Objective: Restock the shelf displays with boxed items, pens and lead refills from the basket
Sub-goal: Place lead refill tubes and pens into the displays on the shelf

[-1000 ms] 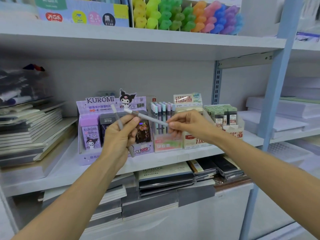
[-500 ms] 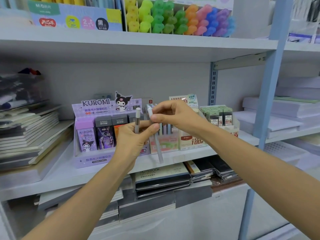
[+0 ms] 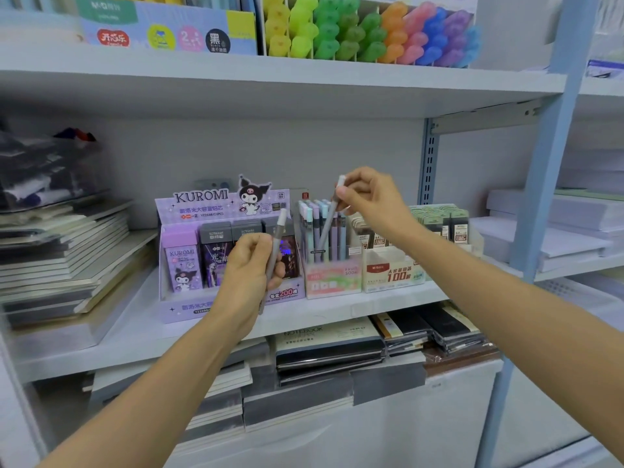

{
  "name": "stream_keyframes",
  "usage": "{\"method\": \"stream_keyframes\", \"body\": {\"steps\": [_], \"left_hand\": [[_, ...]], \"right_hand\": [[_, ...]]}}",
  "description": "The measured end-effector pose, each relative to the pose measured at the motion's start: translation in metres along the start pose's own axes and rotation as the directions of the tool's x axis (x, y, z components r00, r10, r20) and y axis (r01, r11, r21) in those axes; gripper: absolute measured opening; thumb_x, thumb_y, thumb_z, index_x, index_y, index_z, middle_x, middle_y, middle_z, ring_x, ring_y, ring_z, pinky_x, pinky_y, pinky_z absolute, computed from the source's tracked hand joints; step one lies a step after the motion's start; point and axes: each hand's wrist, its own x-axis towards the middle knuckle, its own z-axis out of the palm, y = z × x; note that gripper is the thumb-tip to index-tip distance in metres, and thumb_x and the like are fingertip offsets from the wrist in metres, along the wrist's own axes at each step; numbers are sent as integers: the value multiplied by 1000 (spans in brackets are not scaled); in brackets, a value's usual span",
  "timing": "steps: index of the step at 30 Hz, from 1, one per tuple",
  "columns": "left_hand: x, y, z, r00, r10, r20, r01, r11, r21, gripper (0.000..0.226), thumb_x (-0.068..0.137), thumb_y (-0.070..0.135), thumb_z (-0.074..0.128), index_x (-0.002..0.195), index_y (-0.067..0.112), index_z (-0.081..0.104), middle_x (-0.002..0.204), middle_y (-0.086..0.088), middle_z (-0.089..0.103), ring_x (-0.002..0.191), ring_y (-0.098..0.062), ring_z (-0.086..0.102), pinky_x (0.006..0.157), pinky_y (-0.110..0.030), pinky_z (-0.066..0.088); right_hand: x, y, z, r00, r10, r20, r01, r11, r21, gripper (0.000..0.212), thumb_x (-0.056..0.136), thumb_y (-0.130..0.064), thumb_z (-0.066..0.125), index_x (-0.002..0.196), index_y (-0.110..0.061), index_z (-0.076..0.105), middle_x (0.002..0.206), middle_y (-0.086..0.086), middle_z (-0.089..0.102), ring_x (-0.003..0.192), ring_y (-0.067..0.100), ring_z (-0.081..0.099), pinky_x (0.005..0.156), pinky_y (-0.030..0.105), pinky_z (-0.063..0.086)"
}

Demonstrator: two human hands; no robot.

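Head view: nearest, the left hand (image 3: 250,265) curls round a grey pen (image 3: 277,236), upright before the Kuromi lead-refill display (image 3: 189,238). Farther back, the right hand (image 3: 371,204) pinches a second grey pen (image 3: 326,231) near its white cap, its lower end down among pens (image 3: 314,228) in the pink display box (image 3: 332,280).

White shelf (image 3: 135,329) with Kuromi display box (image 3: 184,236), pen box (image 3: 332,278), notebook stack (image 3: 60,258)

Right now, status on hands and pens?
Right hand pinches grey white-capped pen, tip down among pastel pens in pink display box. Left hand grips second grey pen, cap up. Nothing blocking the box.
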Motion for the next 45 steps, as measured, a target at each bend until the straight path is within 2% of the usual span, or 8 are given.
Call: {"method": "stream_keyframes", "body": {"steps": [11, 21, 24, 26, 28, 32, 40, 45], "left_hand": [[5, -4, -13, 995, -64, 74, 74, 988, -138, 15, 95, 3, 54, 108, 2, 61, 68, -3, 57, 57, -9, 53, 52, -16, 46], [0, -6, -11, 993, -53, 110, 76, 972, -223, 18, 91, 1, 56, 102, 7, 69, 79, -1, 73, 67, -11, 67, 64, -19, 55], [0, -6, -9, 993, -54, 108, 78, 968, -238, 17, 92, 1, 55, 103, 6, 68, 81, -3, 74, 68, -13, 68, 64, -20, 56], [-1, -5, -4, 992, -55, 111, 81, 966, -245, 17, 92, 2, 55, 102, 6, 68, 80, -4, 74, 67, -13, 68, 64, -19, 56], [-1, -5, 1, 992, -61, 113, 88, 964, -252, 16, 93, 3, 54, 102, 6, 67, 81, -5, 74, 68, -13, 69, 63, -19, 55], [-5, -4, 11, 987, -60, 152, 98, 962, -255, 18, 92, 6, 56, 108, 3, 65, 85, -7, 75, 70, -15, 69, 67, -22, 57], [-10, 1, 22, 997, 13, 80, -3, 992, -125, 23, 86, 2, 67, 109, 1, 64, 89, -9, 75, 74, -19, 72, 67, -22, 58], [-11, -6, 17, 950, 307, 63, -306, 862, 403, 25, 89, 16, 67, 113, 21, 61, 115, 5, 63, 101, -10, 63, 87, -28, 54]], "right_hand": [[8, 18, 14, 982, -6, 187, 36, 987, -159, 9, 95, -13, 59, 104, -11, 58, 92, 9, 70, 79, 17, 71, 75, 27, 58], [1, 21, 34, 995, -99, 22, 101, 927, -361, 21, 89, -17, 68, 110, -17, 65, 96, 1, 63, 81, 12, 58, 76, 25, 53], [-6, 9, 29, 997, -70, 19, 71, 994, -83, 26, 93, -24, 62, 118, -19, 64, 101, -2, 66, 84, 10, 61, 70, 22, 50], [-13, 1, 24, 981, -27, 192, -6, 986, 165, 28, 93, -23, 61, 120, -17, 64, 104, -1, 71, 89, 10, 67, 70, 20, 54], [-21, -2, 24, 944, -47, 325, -30, 973, 229, 26, 91, -17, 63, 117, -15, 66, 105, 2, 73, 93, 13, 69, 74, 20, 55], [-26, -4, 21, 958, -35, 284, -56, 950, 307, 14, 89, -12, 66, 103, -10, 70, 90, 3, 74, 82, 15, 69, 72, 23, 56], [-31, -9, 12, 955, -22, 297, -86, 934, 346, 21, 92, -10, 63, 112, -4, 66, 95, 11, 74, 85, 20, 71, 75, 26, 58], [-16, -20, -13, 994, 5, 105, -34, 963, 268, 17, 96, -5, 53, 111, -4, 61, 100, 13, 70, 88, 19, 70, 77, 25, 57]]}}
